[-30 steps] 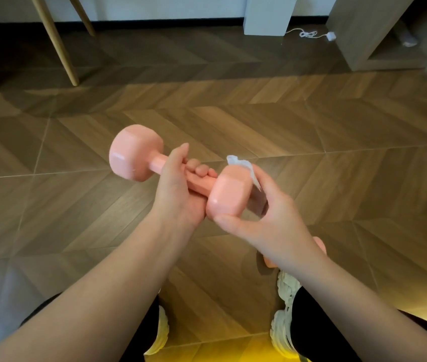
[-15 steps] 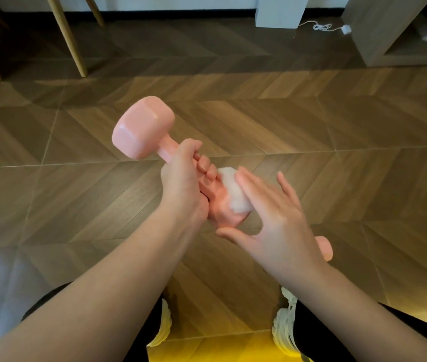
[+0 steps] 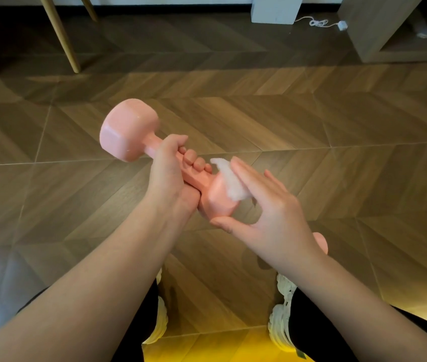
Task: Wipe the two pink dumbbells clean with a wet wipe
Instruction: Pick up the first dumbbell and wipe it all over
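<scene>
My left hand [image 3: 170,176] grips the handle of a pink dumbbell [image 3: 128,129], held in the air and tilted, far head up and left, near head down and right. My right hand [image 3: 267,205] presses a white wet wipe [image 3: 229,178] against the top of the near head [image 3: 217,202], fingers flat over the wipe and thumb under the head. The second pink dumbbell [image 3: 320,241] lies on the floor behind my right wrist; only one end shows.
Wooden chevron floor [image 3: 311,131] all around. Wooden chair legs [image 3: 61,35] stand at the far left, a white box [image 3: 275,9] and a white cable [image 3: 319,23] at the far middle, a wooden cabinet [image 3: 379,30] at the far right. My shoes [image 3: 282,317] are below.
The dumbbell has tilted from nearly level to far head up. My right hand has slid the wipe from the side of the near head onto its top face.
</scene>
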A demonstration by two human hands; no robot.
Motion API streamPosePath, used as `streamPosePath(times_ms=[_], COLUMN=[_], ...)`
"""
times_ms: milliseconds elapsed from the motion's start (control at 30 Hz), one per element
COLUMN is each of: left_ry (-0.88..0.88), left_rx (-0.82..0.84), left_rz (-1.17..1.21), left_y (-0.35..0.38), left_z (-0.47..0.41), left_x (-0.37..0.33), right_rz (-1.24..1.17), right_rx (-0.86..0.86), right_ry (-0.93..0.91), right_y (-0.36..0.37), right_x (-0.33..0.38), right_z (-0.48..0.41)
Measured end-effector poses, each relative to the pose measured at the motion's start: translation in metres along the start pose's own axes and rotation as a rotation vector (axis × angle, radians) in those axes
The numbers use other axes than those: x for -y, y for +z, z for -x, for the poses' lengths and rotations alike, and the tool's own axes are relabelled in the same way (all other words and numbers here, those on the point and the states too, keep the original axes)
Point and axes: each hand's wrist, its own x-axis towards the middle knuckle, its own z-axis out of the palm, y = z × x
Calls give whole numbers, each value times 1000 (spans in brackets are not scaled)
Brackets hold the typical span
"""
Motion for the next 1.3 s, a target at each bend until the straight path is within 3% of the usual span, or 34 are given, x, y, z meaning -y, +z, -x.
streamPosePath(times_ms=[100, 233, 300, 400, 567, 700, 800, 1033, 1167, 1300], left_ry=[3, -32, -31, -3, 93, 166, 183, 224, 209, 197], left_rx=[21, 49, 53, 72, 64, 53, 88, 115, 173, 176], left_rz=[-33, 18, 29, -5, -126, -302, -376, -405, -404, -398], left_y=[0, 2, 2, 3, 3, 2, 5, 7, 6, 5], left_z=[2, 2, 1, 2, 2, 3, 7, 8, 9, 5], left_x=[-1, -5, -6, -7, -8, -1, 7, 10, 11, 9], right_rz=[-74, -43, -41, -119, -240, -177, -262, -153, -346, -222], right_rx=[80, -95, -103, 5, 164, 250, 290, -14, 242, 79], right_ry=[53, -155, -185, -127, 184, 244, 336, 318, 437, 378], right_y=[-5, 1, 2, -4, -8, -1, 3, 8, 2, 1], right_x=[-3, -9, -11, -6, 5, 5, 2, 5, -1, 4], right_z=[-3, 1, 0, -3, 1, 3, 1, 7, -2, 4])
